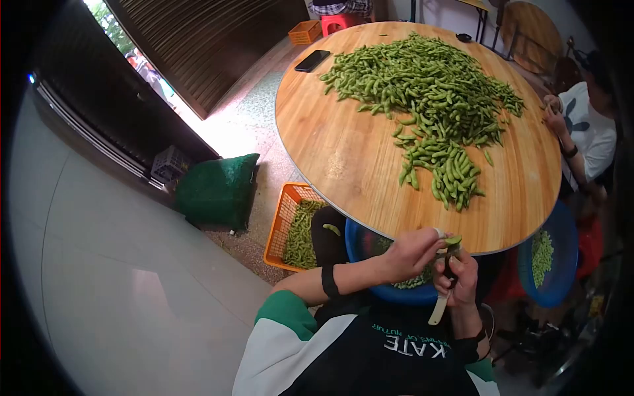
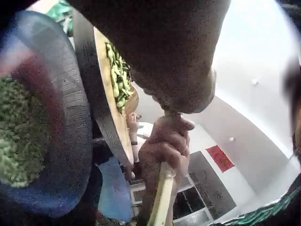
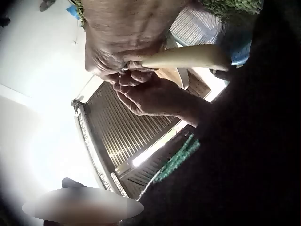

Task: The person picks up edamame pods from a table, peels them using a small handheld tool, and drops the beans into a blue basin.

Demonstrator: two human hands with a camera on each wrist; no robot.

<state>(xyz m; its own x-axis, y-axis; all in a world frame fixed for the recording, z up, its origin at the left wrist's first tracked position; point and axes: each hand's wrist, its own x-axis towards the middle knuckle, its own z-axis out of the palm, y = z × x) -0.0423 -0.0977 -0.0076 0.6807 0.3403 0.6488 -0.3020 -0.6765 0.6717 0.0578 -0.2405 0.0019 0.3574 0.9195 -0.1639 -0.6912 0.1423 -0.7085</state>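
Observation:
In the head view my left hand pinches a green soybean pod at the near edge of the round table. Just to its right, my right hand grips a slim tool with a pale handle, its other end mostly covered by fingers. The handle sticks out below the fist, and the pod sits right over its thumb. A blue basin with shelled beans lies beneath both hands. Across the wooden table spreads a large heap of soybean pods.
An orange crate of pods stands on the floor at left, near a green sack. On the table lies a black phone. Another person sits at right, by a second blue basin with shelled beans.

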